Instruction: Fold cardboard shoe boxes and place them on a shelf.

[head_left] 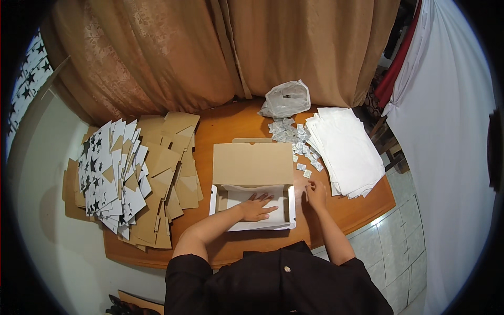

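Observation:
An open cardboard box (252, 164) stands in front of me on the table, its brown lid raised at the back. A sheet of white paper (237, 195) lines the inside. My left hand (255, 208) lies flat on that paper with its fingers spread. To the right of the box, my right hand (316, 194) is low over the table, fingers loosely bent and apart, and I see nothing in them. Its fingertips are just short of a small white sachet (307, 173). More small sachets (301, 148) are scattered beyond it.
At the left lie piles of flat cardboard boxes (181, 173), some white with black stars (100, 173). A stack of white paper sheets (349, 152) is at the right. A clear plastic bag (287, 100) sits at the back of the wooden table (362, 212), before a brown curtain (310, 47).

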A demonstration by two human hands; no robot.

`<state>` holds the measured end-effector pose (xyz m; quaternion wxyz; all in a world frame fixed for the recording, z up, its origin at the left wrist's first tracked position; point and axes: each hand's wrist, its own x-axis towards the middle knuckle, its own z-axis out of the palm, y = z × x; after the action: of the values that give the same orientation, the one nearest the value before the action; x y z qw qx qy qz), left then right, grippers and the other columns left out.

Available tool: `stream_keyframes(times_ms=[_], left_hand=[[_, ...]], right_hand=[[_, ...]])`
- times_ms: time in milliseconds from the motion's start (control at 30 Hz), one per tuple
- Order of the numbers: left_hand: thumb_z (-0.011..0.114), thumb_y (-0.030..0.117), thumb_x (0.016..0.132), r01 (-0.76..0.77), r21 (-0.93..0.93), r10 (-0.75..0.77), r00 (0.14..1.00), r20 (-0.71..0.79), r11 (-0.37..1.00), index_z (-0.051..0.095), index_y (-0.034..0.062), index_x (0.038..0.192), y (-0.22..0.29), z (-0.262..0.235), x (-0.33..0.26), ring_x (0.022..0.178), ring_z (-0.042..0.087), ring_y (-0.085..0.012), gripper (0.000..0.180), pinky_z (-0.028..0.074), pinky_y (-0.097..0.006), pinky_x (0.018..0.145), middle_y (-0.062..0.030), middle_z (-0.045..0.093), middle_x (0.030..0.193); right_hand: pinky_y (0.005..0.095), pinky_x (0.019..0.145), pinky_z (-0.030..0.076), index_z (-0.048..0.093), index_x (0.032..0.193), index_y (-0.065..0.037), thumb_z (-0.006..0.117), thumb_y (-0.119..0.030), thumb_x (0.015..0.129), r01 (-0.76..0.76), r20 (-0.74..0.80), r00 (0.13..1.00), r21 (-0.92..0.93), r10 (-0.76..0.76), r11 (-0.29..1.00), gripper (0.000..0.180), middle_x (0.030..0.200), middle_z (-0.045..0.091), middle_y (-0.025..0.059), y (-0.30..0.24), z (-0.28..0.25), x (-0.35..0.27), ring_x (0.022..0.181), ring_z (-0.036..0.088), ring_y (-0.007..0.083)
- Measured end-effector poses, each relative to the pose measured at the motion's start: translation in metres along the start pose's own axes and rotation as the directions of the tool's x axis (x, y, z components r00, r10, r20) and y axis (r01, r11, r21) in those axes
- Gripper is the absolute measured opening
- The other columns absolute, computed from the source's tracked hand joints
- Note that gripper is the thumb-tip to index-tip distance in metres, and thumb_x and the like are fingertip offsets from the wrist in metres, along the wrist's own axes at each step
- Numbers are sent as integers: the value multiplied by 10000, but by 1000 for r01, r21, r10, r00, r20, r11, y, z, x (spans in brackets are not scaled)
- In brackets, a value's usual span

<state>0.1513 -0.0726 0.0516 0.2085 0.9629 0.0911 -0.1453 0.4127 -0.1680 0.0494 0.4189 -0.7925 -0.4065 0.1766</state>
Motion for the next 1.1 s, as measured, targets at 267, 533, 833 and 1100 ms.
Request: stream_keyframes(times_ms=[267,533,833,1100], left_hand=[[567,581,795,381,-407,-306,922,238,830,599,113,1188,32,-86,-62,1123,539,-300,613,420,-366,945,-142,587,1199],[693,342,755,237,-520,-298,954,-35,821,696,102,917,4,-65,-103,861,638,-257,290,480,-345,760,-91,686,871],[653,287,802,226,-596,-250,967,44,770,703,67,882,-1,-56,-78,831,633,-242,239,477,-326,752,-111,685,871],[613,211,783,242,106,-144,820,-554,965,639,89,732,3,-30,-41,770,574,-236,135,418,-377,646,-50,594,777]], right_hand=[[503,1007,313,490,1219,-41,590,-220,814,251,127,968,-543,-217,801,454,1274,490,148,-1,4,24,1207,428,320],[493,929,349,587,878,-75,599,-205,812,423,89,872,-631,-481,650,146,885,585,107,22,6,8,906,536,292],[308,621,469,509,764,-48,425,-210,924,-152,47,988,289,144,945,243,640,536,71,-10,-24,3,626,559,188],[265,433,412,516,820,-101,599,-241,890,-146,289,956,622,-52,770,177,601,531,7,-79,-24,-32,487,518,113]])
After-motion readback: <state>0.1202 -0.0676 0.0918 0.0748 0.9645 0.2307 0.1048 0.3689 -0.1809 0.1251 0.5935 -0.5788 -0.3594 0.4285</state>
